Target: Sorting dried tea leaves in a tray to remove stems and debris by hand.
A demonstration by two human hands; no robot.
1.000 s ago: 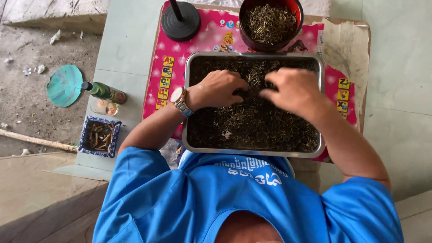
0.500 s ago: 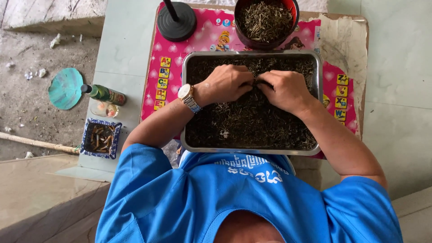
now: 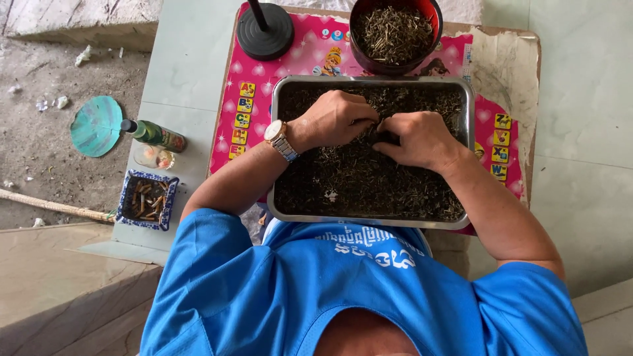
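A rectangular metal tray holds a bed of dark dried plant bits and rests on a pink picture mat. My left hand, with a wristwatch on its wrist, lies curled in the upper middle of the tray. My right hand is right beside it, fingers bent down into the bits. The fingertips of both hands meet and pinch at the dried material. Just beyond the tray stands a dark red bowl filled with paler dried stems.
A black round stand base sits at the mat's far left corner. Left of the mat are a small green bottle, a blue patterned dish of butts, a teal fan-shaped lid and a stick. Pale floor tiles surround the low table.
Both hands have drawn together in the upper middle of the tray; the right hand moved left and the left hand slid slightly right and up. The view has shifted slightly.
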